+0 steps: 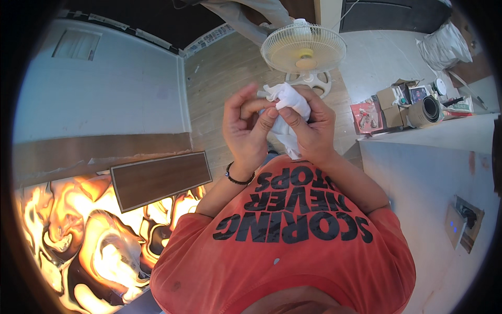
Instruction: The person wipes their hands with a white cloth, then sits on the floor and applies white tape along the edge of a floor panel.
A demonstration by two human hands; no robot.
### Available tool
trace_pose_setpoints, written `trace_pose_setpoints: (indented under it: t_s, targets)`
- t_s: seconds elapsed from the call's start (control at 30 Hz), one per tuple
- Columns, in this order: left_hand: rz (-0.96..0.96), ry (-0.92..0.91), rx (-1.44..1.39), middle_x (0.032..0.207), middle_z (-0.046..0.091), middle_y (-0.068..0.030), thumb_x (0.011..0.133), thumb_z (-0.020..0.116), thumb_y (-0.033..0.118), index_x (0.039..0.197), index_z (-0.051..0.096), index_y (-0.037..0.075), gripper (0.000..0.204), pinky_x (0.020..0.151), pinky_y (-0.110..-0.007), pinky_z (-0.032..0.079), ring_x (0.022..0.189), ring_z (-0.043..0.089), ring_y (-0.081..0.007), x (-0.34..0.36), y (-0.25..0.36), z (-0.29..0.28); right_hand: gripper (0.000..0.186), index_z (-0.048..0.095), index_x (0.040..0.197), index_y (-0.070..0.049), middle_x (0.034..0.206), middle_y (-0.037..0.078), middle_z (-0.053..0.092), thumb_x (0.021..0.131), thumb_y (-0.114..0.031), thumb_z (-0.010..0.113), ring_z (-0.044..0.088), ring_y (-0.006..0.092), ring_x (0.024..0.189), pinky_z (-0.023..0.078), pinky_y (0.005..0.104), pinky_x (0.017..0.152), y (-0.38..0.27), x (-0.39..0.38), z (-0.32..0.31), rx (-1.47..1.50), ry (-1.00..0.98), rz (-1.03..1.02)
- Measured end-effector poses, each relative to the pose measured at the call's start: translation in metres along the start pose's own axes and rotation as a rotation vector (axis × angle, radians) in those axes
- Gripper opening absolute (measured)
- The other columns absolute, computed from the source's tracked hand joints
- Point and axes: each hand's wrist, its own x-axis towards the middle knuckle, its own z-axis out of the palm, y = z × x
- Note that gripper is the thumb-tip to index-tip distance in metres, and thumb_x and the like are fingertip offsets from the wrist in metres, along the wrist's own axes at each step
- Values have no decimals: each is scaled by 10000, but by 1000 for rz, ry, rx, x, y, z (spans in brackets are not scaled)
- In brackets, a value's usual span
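A crumpled white cloth (296, 102) is bunched between my two hands, held up in front of my chest. My left hand (250, 125), with a dark beaded bracelet at the wrist, pinches its left side between thumb and bent fingers. On the other side my right hand (317, 127) grips it, the thumb pressed on the front and the fingers curled behind. A loose end of the cloth hangs below the thumbs, and a small tuft sticks out at the top left. Some of my fingertips are hidden by the cloth.
A standing fan (304, 51) is beyond my hands, with a person's grey trousers (239, 20) behind it. Boxes (388, 100) and a dark roll (424, 112) sit by the ledge at right. An opened wall socket (465, 222) is lower right. A brown panel (161, 181) borders a glowing marbled surface (99, 251) at left.
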Motion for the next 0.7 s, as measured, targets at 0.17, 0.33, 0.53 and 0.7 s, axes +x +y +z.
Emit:
trace_pose_setpoints:
  t_s: [0.17,0.33,0.53,0.7]
  targets:
    - [454,25,658,1024,721,-80,873,777,-28,1290,626,40,449,860,-317,485,932,634,-193,-1,-13,-3,182,678,1108,1,928,25,697,993,-137,704,619,73,845,498,245,728,-8,12,3,-30,59,128]
    - [718,-152,1075,1092,735,-98,921,730,-14,1367,557,48,482,891,-363,511,1042,640,-233,15,-4,-23,178,662,1137,-13,941,8,687,1022,-149,668,620,54,816,514,250,709,-2,15,-3,-5,-10,194]
    - [31,-94,-187,1131,648,-37,957,696,60,1533,414,145,647,919,-388,438,1037,573,-194,26,12,-22,385,591,1322,-37,1115,43,691,1068,-326,590,675,117,915,574,280,846,-1,22,-11,575,243,502]
    - [-344,-193,-972,1089,603,34,967,682,110,1585,342,155,707,945,-395,430,1046,522,-171,38,14,-28,459,488,1448,-38,1225,67,656,1101,-338,504,651,134,1068,536,269,887,-9,25,-9,591,166,375]
